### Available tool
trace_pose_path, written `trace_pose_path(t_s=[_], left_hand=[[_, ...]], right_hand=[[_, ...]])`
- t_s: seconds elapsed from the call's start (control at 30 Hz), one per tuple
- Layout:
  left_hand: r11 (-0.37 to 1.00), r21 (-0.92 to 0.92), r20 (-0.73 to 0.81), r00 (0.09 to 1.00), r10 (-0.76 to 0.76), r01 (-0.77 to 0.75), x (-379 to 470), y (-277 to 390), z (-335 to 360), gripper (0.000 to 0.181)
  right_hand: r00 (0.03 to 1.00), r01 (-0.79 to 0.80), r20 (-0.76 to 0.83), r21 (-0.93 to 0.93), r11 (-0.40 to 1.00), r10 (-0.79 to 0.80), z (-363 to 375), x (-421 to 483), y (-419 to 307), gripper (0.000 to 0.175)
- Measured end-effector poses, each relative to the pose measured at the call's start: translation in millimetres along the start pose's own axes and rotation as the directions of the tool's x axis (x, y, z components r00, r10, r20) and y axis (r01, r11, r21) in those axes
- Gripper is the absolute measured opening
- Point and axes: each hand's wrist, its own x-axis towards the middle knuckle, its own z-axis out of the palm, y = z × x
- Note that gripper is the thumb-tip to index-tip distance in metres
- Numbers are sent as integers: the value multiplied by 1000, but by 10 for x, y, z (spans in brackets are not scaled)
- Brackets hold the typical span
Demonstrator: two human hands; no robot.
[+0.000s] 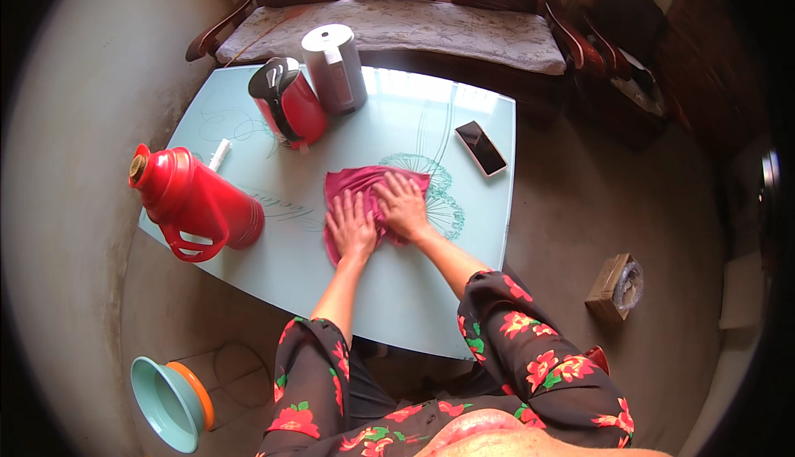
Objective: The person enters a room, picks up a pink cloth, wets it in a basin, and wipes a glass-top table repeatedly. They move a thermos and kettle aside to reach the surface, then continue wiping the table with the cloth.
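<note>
A magenta cloth (348, 179) lies spread and wrinkled on a pale glass-topped table (397, 295). My left hand (352, 224) presses flat on the cloth's left part, fingers apart and pointing away from me. On its right part rests my right hand (402, 204), also flat with spread fingers. Neither hand is closed around the cloth. Printed green flower patterns (448, 221) show on the tabletop just right of the cloth. The cloth beneath both palms is hidden.
A red thermos flask (199, 199) with a cork stands left, near a white tube-like item (220, 154). Behind are a red-and-black kettle (295, 106) and a silver kettle (337, 75). A smartphone (481, 148) lies right. Basins (164, 401), a cardboard box (608, 289) and a wooden sofa (397, 28) surround the table.
</note>
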Motion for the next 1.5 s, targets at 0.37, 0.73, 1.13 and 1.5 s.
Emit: trace_pose_path(t_s=[0.37, 0.73, 1.13, 1.5], left_hand=[[835, -324, 56, 871, 487, -446, -1567, 1400, -195, 56], [881, -230, 28, 903, 430, -412, -579, 1651, 134, 59], [771, -309, 31, 804, 593, -557, -2178, 1273, -368, 60], [874, -265, -100, 913, 395, -407, -971, 1380, 140, 58]], right_hand=[[920, -386, 18, -139, 912, 392, -1107, -2389, 197, 49], [934, -357, -86, -227, 906, 347, -903, -1505, 884, 46], [929, -358, 58, -115, 927, 366, -1268, -3072, -140, 52], [945, -327, -41, -207, 922, 326, -867, -1870, 519, 49]])
